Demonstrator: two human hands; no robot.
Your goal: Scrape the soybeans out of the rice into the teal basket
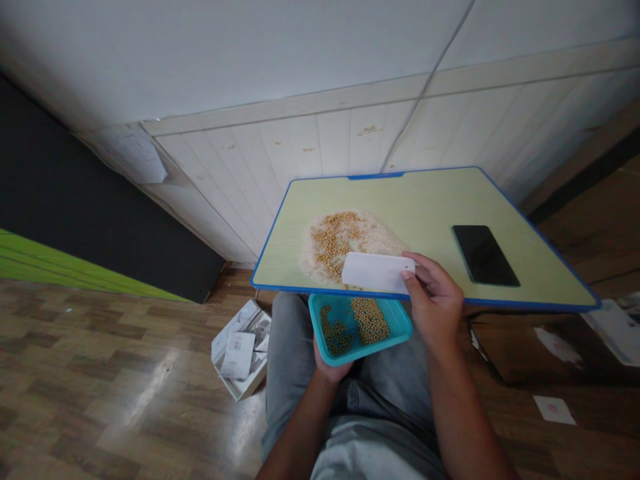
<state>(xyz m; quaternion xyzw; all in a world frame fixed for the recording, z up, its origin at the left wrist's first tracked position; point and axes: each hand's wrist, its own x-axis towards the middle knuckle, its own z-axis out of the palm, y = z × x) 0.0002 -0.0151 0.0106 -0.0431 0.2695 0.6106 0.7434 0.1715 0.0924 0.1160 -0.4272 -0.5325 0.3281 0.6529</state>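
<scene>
My right hand (434, 293) grips one end of a flat white scraper (375, 271), thumb on top. Its far end meets the near side of a pile of white rice (383, 235) mixed with yellow soybeans (327, 241). The pile lies on a pale green tabletop with a blue rim (420, 200). Below the table's front edge, my left hand (330, 367) is closed round the near left side of a turquoise plastic tub (345, 357). Soybeans lie in the tub in two heaps, left and right. Most of my left fingers are hidden under it.
A black phone (486, 255) lies on the right of the table. On the floor at left sits an open white box (243, 350) with papers; a brown cardboard box (545, 347) is below the table at right. A white panelled wall (300, 143) stands behind.
</scene>
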